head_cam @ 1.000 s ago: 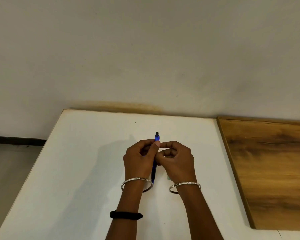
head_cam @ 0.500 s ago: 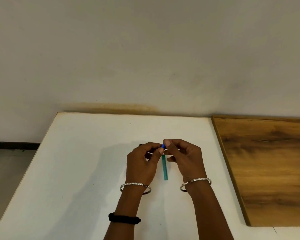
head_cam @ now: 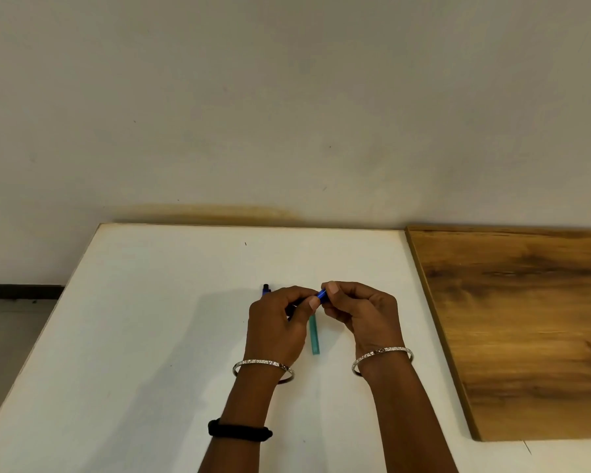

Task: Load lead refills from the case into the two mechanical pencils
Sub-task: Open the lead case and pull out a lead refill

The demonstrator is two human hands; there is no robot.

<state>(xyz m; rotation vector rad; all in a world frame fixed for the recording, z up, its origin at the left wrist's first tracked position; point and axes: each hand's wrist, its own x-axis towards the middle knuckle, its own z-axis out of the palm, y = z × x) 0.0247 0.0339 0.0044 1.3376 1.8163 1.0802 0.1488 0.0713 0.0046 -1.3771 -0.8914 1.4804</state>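
My left hand (head_cam: 275, 324) and my right hand (head_cam: 360, 312) meet above the white table (head_cam: 151, 336). Between their fingertips they pinch a short blue end of a mechanical pencil (head_cam: 322, 296); the rest of its barrel is hidden inside my left hand. A blue piece with a black tip (head_cam: 266, 289) pokes out beyond my left knuckles. I cannot tell whether it belongs to the same pencil. A slim teal lead case (head_cam: 314, 336) lies flat on the table between my hands, pointing away from me. No loose lead shows.
A wooden board (head_cam: 526, 319) lies on the table's right part, its edge close to my right wrist. A plain wall stands behind the table. The table's left edge drops to the floor (head_cam: 11, 319).
The pencil stood upright between my hands a second ago; now it is turned sideways. My hands have parted a little, uncovering the teal case. The view shifted slightly.
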